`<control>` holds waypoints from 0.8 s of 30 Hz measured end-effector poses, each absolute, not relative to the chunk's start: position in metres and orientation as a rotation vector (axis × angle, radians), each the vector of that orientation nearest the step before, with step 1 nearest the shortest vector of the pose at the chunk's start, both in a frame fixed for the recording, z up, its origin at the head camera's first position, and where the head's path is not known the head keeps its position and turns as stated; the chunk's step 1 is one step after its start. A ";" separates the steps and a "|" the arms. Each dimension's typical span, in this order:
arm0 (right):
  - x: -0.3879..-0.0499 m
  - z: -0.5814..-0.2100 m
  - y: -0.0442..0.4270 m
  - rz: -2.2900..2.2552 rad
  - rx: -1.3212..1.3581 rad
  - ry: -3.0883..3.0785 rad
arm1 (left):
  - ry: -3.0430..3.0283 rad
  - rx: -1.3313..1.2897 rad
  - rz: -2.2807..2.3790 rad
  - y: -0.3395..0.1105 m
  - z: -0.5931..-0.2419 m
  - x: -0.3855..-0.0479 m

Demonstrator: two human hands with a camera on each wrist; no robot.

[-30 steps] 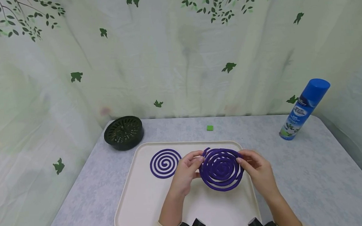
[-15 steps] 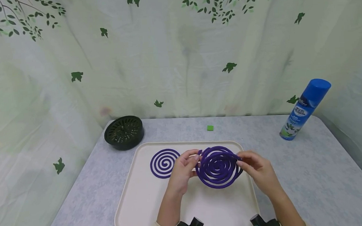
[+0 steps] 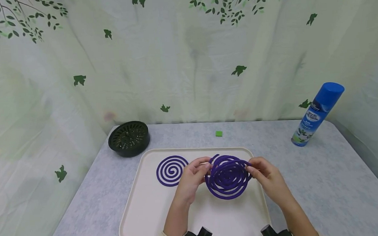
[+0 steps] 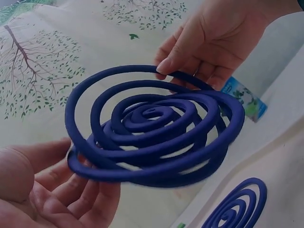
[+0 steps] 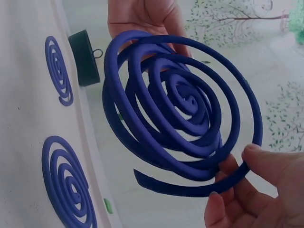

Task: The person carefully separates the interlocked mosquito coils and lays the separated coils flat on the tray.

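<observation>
A pair of meshed purple mosquito coils (image 3: 229,195) hangs over the tray, held between both hands. In the left wrist view the rings of these coils (image 4: 118,178) overlap and stand partly apart. My left hand (image 3: 190,182) pinches the outer ring at its left edge. Thumb and fingers of my right hand (image 3: 270,178) pinch the outer ring at the right edge; one loose coil end shows beside that hand in the right wrist view. Another flat coil (image 3: 162,176) lies on the cream tray (image 3: 162,222), left of my left hand. A second tray coil (image 5: 59,185) shows in the right wrist view.
A round black slotted coil holder (image 3: 129,139) stands at the back left, outside the tray. The blue spray can (image 3: 317,115) is at the back right. Behind the tray lies a small green square (image 3: 219,133). A leaf-printed curtain (image 3: 185,54) hangs behind the table.
The held coils have shifted slightly left, and their rings have changed tilt against each other. Both hands keep their hold on the edges. The coil on the tray has not moved.
</observation>
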State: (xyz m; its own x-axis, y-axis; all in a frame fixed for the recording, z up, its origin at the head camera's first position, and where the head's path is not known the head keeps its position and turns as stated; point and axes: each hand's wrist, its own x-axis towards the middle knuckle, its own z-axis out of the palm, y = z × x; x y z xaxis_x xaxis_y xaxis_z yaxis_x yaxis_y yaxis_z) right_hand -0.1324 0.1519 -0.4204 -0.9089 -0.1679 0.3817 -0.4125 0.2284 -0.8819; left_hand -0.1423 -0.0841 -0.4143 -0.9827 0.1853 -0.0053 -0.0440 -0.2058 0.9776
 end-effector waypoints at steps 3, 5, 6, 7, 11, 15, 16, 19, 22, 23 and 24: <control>-0.133 -0.421 0.152 1.810 0.436 -2.241 | 1.855 0.240 2.312 -0.085 -0.415 -0.142; -0.133 -0.420 0.152 1.853 0.349 -2.207 | 1.845 0.290 2.290 -0.085 -0.416 -0.143; -0.133 -0.420 0.152 1.877 0.303 -2.192 | 1.841 0.311 2.281 -0.086 -0.417 -0.143; -0.133 -0.420 0.151 1.902 0.261 -2.176 | 1.839 0.327 2.273 -0.086 -0.418 -0.143; -0.134 -0.419 0.150 1.996 0.184 -2.119 | 1.835 0.341 2.307 -0.085 -0.419 -0.143; -0.133 -0.419 0.148 1.973 0.242 -2.158 | 1.845 0.340 2.368 -0.084 -0.420 -0.144; -0.132 -0.419 0.147 1.949 0.263 -2.179 | 1.848 0.340 2.373 -0.084 -0.420 -0.144; -0.131 -0.419 0.146 1.874 0.319 -2.232 | 1.863 0.330 2.362 -0.084 -0.419 -0.144; -0.130 -0.419 0.146 1.858 0.338 -2.243 | 1.867 0.312 2.351 -0.084 -0.420 -0.144; -0.130 -0.420 0.146 1.858 0.343 -2.243 | 1.869 0.305 2.346 -0.084 -0.419 -0.144; -0.130 -0.420 0.146 1.864 0.346 -2.241 | 1.869 0.298 2.343 -0.085 -0.420 -0.144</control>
State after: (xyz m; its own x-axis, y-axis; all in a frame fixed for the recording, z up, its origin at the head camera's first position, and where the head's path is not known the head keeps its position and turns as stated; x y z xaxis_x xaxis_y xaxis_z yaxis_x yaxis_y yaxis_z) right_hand -0.1300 0.1463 -0.4200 -0.9512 -0.0477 0.3050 -0.3086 0.1746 -0.9350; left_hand -0.1441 -0.0846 -0.4195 -0.9721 0.2231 0.0731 0.0217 -0.2249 0.9741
